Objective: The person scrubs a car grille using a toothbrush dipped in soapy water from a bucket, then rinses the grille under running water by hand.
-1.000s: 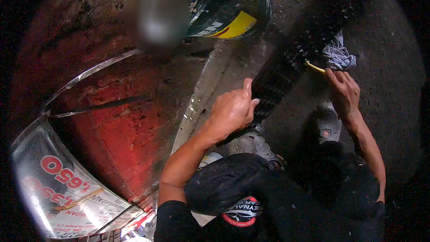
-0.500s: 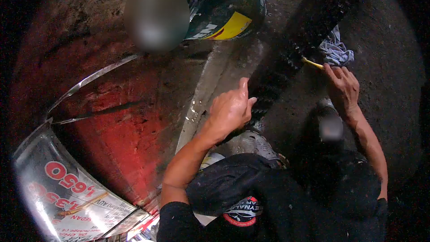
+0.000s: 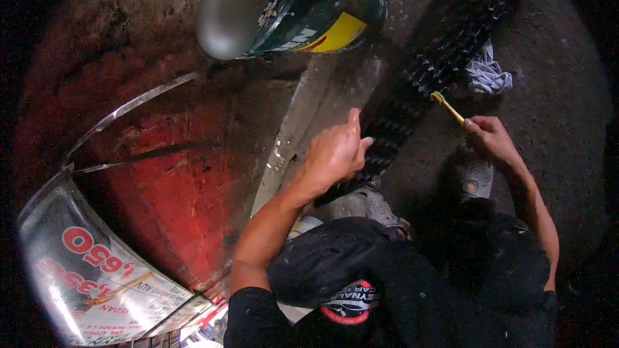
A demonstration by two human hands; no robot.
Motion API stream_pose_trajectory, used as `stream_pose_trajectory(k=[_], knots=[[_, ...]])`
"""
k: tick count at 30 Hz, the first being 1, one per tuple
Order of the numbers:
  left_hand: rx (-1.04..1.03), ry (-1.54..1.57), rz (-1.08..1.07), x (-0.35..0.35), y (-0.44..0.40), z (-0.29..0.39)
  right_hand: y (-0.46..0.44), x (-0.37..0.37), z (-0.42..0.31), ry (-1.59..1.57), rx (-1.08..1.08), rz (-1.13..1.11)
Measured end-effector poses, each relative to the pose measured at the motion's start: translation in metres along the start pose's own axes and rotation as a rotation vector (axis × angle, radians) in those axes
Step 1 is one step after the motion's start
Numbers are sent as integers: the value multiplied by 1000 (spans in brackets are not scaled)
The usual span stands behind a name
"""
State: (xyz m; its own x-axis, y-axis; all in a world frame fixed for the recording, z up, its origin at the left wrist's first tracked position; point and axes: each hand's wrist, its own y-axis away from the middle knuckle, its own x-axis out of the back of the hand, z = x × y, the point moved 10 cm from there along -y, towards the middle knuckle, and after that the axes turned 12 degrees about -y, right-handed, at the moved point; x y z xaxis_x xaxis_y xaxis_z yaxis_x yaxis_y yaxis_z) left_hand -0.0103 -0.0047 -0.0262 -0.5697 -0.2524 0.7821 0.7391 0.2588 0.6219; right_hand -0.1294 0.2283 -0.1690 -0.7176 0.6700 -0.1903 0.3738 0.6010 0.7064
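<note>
Two bare hands are at a dark tyre [image 3: 445, 67], whose knobbly tread runs slantwise away from the person. The right hand [image 3: 495, 142] pinches the tail end of a yellow brush [image 3: 454, 111] between thumb and fingers; the brush head points at the near edge of the tread, and whether bristles and rubber touch I cannot tell. The left hand [image 3: 335, 158] is beside the lower stretch of the tyre, one finger pointing straight out and the thumb apart from it, the others curled; its underside is hidden, so I cannot tell whether it grips anything.

The brush should be light, with a stiff, thin handle that could turn in wet fingers; a hold nearer the head would likely give more push. The tyre looks heavy, firm and hard to break, and its glossy blocks are probably slick, so the edge of the tread seems the surer place to hold.

A dark green bucket [image 3: 335, 9] with a yellow label [image 3: 340, 34] is beyond the left hand; a blurred patch covers part of it, and what it holds cannot be made out. A crumpled pale cloth [image 3: 489, 76] lies just beside the tyre
</note>
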Motion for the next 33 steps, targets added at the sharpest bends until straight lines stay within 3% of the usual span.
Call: stream_pose_trajectory(k=[1,4,5,7,11,13,14,16,17,19,21,23,25,27,33], knots=[[2,2,-2,1,0,0,1,1,8,1,-3,-3],[-1,44,-17,2,1,0,26,3,-43,405,569,158],[-10,28,-2,3,1,0,30,0,-47,407,569,153],[-20,13,14,5,2,1,42,-19,-65,958,671,288],[-38,28,27,9,4,7,37,-20,-58,996,745,360],[-50,11,43,6,9,8,28,-24,-43,926,545,217],[-47,-8,56,3,8,9,27,-29,-48,926,548,219],[-49,-24,77,-2,7,8,11,-43,-28,732,253,-23],[-69,-27,116,0,6,8,9,-40,-28,738,256,-17],[-80,-28,148,5,8,10,-5,-36,10,241,15,-79],[-32,-52,38,3,6,7,-15,-39,29,191,-18,-189],[-36,-38,34,2,6,8,-1,-22,-6,501,143,58],[-45,-21,31,2,5,12,12,-12,-30,518,237,107],[7,-34,-4,0,4,7,63,-36,-98,1108,1049,482],[3,-3,-4,1,6,9,40,-25,-68,1171,816,410]])
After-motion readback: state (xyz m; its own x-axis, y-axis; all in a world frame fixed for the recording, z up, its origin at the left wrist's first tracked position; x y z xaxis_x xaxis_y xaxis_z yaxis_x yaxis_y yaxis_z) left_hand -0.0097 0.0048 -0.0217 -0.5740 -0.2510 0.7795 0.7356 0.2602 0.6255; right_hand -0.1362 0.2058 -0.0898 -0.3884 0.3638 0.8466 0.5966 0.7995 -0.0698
